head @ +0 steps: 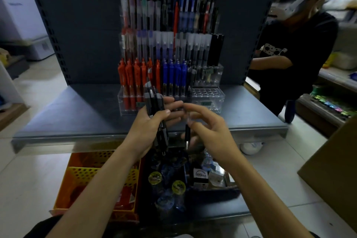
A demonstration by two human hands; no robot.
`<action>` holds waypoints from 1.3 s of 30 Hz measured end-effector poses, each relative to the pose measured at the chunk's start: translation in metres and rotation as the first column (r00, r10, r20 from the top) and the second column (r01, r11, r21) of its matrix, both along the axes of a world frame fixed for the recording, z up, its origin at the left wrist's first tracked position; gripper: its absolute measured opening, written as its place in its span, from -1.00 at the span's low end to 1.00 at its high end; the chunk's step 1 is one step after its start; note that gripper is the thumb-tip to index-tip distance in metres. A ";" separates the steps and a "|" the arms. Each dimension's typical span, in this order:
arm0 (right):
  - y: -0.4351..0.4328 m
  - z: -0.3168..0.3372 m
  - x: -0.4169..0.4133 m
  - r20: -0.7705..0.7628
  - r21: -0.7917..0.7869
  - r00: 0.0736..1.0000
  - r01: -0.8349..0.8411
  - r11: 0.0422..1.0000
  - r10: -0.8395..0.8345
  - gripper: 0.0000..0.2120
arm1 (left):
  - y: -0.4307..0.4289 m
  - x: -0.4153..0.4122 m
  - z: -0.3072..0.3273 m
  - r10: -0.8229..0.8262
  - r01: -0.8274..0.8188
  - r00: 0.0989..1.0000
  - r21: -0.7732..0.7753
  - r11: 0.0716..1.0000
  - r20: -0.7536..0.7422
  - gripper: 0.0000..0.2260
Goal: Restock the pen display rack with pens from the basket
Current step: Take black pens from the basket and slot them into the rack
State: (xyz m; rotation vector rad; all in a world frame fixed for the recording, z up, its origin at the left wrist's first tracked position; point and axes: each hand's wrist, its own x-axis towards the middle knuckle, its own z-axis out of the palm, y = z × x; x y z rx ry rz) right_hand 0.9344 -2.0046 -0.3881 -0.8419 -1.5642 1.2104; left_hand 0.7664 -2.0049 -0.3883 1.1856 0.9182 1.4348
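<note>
Nearest, low in the head view: two bare forearms reaching forward over an orange perforated plastic basket on the floor, near left, with a dark bin of small packaged goods just right of it.

Left hand is closed around a bundle of black-and-grey click pens, held roughly upright, clips up and tips down. Right hand pinches a single black pen between thumb and fingers, tip pointing down; image blurred there, exact finger contact hard to read.

Beyond the hands, on a grey metal shelf, stands the tiered clear acrylic pen display rack. Front tier: red pens left, blue pens centre, a few dark ones, then empty holes at far right. A second person in a black shirt stands at right.

Judgement: one pen is being drawn off for the empty right-hand holes. Risks:
- loose left grip lets the bundle slide and drop into the bin below;
- pen catching a neighbour on insertion;
- black pen landing among the blue.
</note>
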 end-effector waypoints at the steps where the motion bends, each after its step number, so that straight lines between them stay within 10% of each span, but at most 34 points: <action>1: 0.001 0.003 0.001 -0.041 -0.046 0.999 -0.004 0.999 0.002 -0.67 | 0.000 0.000 0.001 -0.003 0.003 1.000 0.005 1.000 -0.003 -0.79; 7: 0.013 0.016 0.013 -0.219 -0.142 0.969 0.088 0.986 -0.118 -0.70 | 0.001 -0.005 0.005 0.054 -0.054 0.999 0.006 0.999 -0.001 -0.80; 23: 0.094 0.050 0.010 0.063 0.231 0.821 0.542 0.808 -0.568 -0.88 | 0.013 -0.009 0.007 0.040 -0.040 0.998 0.001 0.999 0.040 -0.81; 29: 0.115 0.047 0.001 0.210 0.347 0.763 0.527 0.776 -0.611 -0.87 | 0.021 -0.006 0.007 0.016 -0.016 1.000 0.009 1.000 0.021 -0.81; 39: 0.101 0.052 0.005 -0.065 0.239 0.929 0.370 0.898 -0.365 -0.80 | 0.027 -0.003 0.005 0.001 -0.001 1.000 0.001 1.000 -0.014 -0.82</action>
